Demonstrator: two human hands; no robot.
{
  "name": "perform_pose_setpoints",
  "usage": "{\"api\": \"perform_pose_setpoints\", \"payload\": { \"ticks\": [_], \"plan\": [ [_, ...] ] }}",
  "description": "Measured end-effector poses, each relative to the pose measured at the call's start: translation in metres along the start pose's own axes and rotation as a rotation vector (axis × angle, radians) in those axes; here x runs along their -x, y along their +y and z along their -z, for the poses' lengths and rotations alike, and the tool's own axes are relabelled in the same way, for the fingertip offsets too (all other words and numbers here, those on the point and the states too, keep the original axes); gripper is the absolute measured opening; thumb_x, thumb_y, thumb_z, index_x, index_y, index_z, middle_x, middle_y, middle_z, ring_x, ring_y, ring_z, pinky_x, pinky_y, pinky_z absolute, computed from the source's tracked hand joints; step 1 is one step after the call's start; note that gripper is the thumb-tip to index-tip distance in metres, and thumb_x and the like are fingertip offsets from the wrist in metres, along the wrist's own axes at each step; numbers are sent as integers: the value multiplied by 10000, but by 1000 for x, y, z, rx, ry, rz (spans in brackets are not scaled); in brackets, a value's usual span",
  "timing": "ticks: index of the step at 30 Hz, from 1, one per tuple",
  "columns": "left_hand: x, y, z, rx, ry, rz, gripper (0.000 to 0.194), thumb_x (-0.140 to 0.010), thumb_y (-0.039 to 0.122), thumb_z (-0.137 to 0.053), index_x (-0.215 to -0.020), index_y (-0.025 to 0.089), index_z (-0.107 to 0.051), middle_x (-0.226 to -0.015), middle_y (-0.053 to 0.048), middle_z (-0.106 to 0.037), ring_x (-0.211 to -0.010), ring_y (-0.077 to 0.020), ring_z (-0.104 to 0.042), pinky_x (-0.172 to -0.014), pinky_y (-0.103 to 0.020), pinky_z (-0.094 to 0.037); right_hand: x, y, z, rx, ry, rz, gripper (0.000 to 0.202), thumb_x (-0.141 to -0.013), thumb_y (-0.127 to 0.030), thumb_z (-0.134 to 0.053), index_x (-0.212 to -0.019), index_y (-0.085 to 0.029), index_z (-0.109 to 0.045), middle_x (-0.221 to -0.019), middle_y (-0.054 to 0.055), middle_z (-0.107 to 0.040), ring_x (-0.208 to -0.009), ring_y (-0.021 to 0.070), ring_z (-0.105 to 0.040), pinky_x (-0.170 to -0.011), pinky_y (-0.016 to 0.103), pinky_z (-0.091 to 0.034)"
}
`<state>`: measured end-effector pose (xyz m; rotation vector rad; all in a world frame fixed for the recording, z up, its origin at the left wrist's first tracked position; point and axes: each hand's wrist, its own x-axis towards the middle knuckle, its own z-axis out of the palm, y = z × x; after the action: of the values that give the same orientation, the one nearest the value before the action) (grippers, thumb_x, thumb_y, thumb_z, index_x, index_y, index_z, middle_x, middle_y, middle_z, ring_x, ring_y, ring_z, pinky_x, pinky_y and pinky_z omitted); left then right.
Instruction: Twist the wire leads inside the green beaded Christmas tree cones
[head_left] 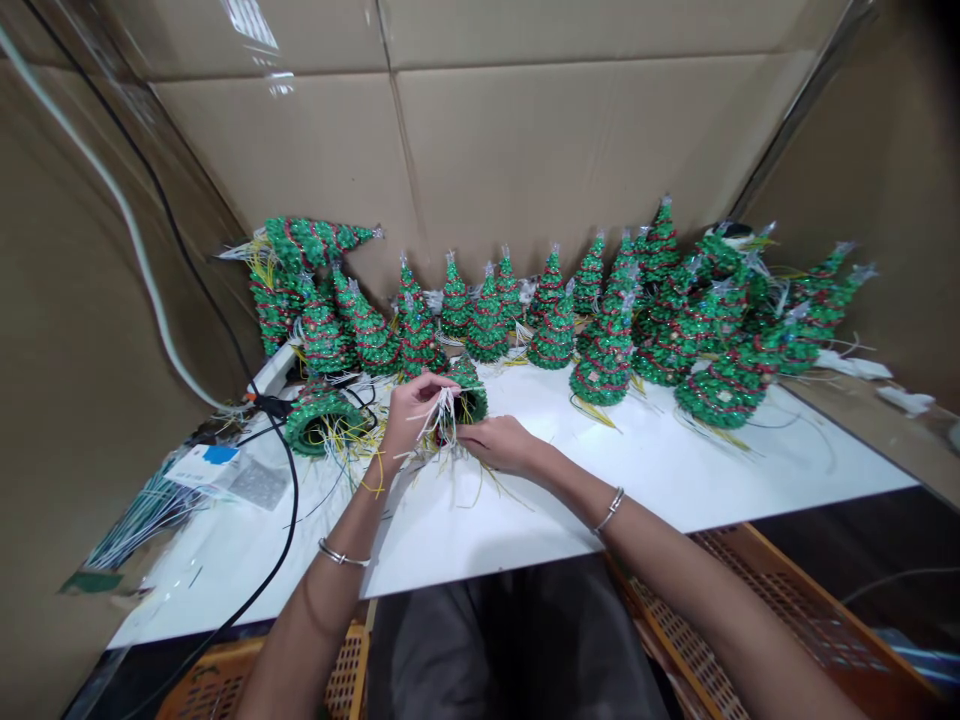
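A small green tinsel Christmas tree [470, 378] lies on its side in front of me, its hollow base facing me. White and yellow wires spill out of that base. My left hand [415, 410] is closed on a bunch of white wires [445, 408] at the opening. At the lower right of the base my right hand [495, 443] is closed, its fingertips among the wires; what they pinch is too small to make out. Left of my hands lies another tinsel tree [324, 418], its open base towards me and full of yellow wires.
Several decorated trees [487, 325] stand along the back of the white table [585, 500], crowded at the right. At the left are a black cable [294, 490], a plastic bag [259, 483] and a bundle of green and white wires [142, 515]. Orange crates [780, 600] sit below.
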<state>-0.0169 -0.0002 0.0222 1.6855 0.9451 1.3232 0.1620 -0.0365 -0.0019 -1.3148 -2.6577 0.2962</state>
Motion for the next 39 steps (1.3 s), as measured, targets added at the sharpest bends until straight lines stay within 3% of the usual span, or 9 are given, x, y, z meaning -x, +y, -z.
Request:
{"api": "perform_pose_setpoints", "payload": {
  "ticks": [9, 15, 18, 21, 24, 27, 31, 35, 39],
  "plan": [
    [-6, 9, 4, 87, 137, 60, 326, -843, 462, -642, -829, 143, -705, -760, -57, -705, -589, -119, -590, -596, -250, -481, 4, -2, 6, 57, -19, 20, 424, -968, -256, -396, -1315, -415, -580, -1121, 6, -730, -930, 194, -685, -711, 254, -419],
    [-4, 3, 9, -225, 244, -188, 206, -823, 383, -690, -744, 194, -715, -797, -22, -667, -780, -156, -597, -743, -271, -462, 7, 9, 13, -27, 72, 1, 426, -912, -237, -464, -1263, -402, -640, -933, -10, -761, -760, 156, -659, -657, 243, -385],
    [-3, -2, 9, -199, 217, -127, 231, -838, 405, -670, -754, 194, -713, -678, 7, -615, -646, -131, -548, -651, -259, -437, 12, 16, 25, -86, 230, 84, 420, -899, -224, -482, -1259, -353, -655, -895, 0, -738, -736, 145, -629, -643, 247, -391],
    [-4, -4, 9, -127, 194, -75, 237, -827, 413, -680, -755, 189, -711, -632, 22, -576, -571, -112, -506, -576, -246, -405, 20, 19, 48, -195, 552, 205, 319, -914, -267, -506, -1148, -280, -722, -951, 50, -696, -871, 182, -618, -763, 305, -452],
    [-3, -4, 8, -63, 172, -66, 226, -808, 403, -703, -760, 183, -708, -651, 15, -594, -564, -110, -515, -563, -248, -408, 21, 13, 70, -513, 841, 134, 280, -932, -274, -496, -1084, -241, -729, -1032, 75, -674, -941, 198, -610, -795, 347, -492],
    [-1, -2, 9, -37, 158, -76, 224, -796, 405, -711, -774, 182, -711, -705, 4, -632, -560, -111, -531, -573, -258, -429, 4, 0, 71, -903, 730, 46, 318, -927, -261, -467, -1153, -205, -684, -1076, 88, -679, -773, 158, -633, -641, 306, -521],
    [1, -2, 9, -56, 203, -103, 220, -787, 407, -716, -773, 188, -707, -707, 7, -638, -599, -118, -553, -604, -256, -454, -32, -19, 34, -1100, 410, -2, 507, -837, -214, -539, -1340, -149, -556, -991, 89, -708, -740, 161, -676, -647, 301, -560],
    [2, -2, 6, -57, 269, -92, 223, -785, 405, -715, -775, 183, -703, -698, 9, -643, -604, -116, -552, -614, -253, -465, -49, -25, 2, -1069, 494, 14, 531, -849, -216, -509, -1375, -147, -506, -871, 48, -709, -753, 167, -702, -724, 317, -574],
    [3, -3, 0, -16, 309, -92, 237, -785, 411, -714, -764, 176, -691, -729, -1, -659, -654, -131, -581, -650, -268, -482, -48, -21, -2, -971, 585, 52, 405, -868, -266, -543, -1263, -180, -566, -917, 44, -716, -769, 169, -714, -766, 314, -564]
  ]
}}
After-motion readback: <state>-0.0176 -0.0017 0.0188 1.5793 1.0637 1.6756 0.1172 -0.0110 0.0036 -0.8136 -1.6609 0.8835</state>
